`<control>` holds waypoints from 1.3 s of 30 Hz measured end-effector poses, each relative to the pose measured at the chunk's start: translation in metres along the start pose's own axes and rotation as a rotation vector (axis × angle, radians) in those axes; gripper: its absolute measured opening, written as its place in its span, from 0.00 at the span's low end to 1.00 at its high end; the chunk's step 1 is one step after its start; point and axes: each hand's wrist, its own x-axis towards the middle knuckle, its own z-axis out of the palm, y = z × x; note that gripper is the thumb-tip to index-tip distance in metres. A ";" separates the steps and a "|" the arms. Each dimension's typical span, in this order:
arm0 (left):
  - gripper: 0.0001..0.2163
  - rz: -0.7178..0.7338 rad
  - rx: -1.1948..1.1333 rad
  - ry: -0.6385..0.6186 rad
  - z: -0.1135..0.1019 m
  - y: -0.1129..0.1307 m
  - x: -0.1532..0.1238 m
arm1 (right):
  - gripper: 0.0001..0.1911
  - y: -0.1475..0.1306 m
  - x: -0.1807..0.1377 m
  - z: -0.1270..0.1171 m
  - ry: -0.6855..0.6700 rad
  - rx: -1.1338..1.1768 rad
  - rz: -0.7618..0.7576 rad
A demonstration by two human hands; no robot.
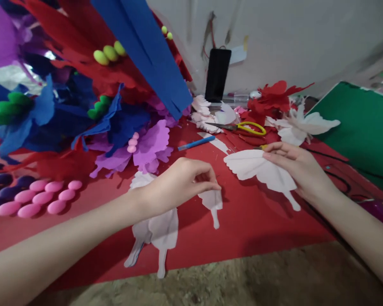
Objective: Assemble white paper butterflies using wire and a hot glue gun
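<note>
My right hand pinches a white paper butterfly wing by its upper right edge, raised a little above the red sheet. My left hand is closed, thumb and fingertips together, over a smaller-looking white wing piece. Whether the fingertips grip that piece or only hover over it I cannot tell; its upper part is hidden behind the hand. Under my left wrist lie several overlapping white wing pieces with scalloped edges and narrow tails, partly covered by the arm.
Yellow-handled scissors and a blue pen lie behind the hands. Red, blue and purple paper butterflies crowd the left, near pink oval beads. A phone leans at the back. A green board stands right, beside a white butterfly.
</note>
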 end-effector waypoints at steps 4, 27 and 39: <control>0.17 0.184 0.328 0.027 0.010 -0.010 -0.008 | 0.19 0.000 0.002 -0.008 0.091 -0.024 -0.118; 0.19 0.294 0.630 -0.218 0.031 -0.017 -0.030 | 0.21 0.027 -0.031 0.001 -0.496 -0.783 -0.815; 0.23 0.283 0.681 -0.208 0.037 -0.015 -0.032 | 0.25 0.043 -0.039 0.005 -0.571 -0.980 -0.963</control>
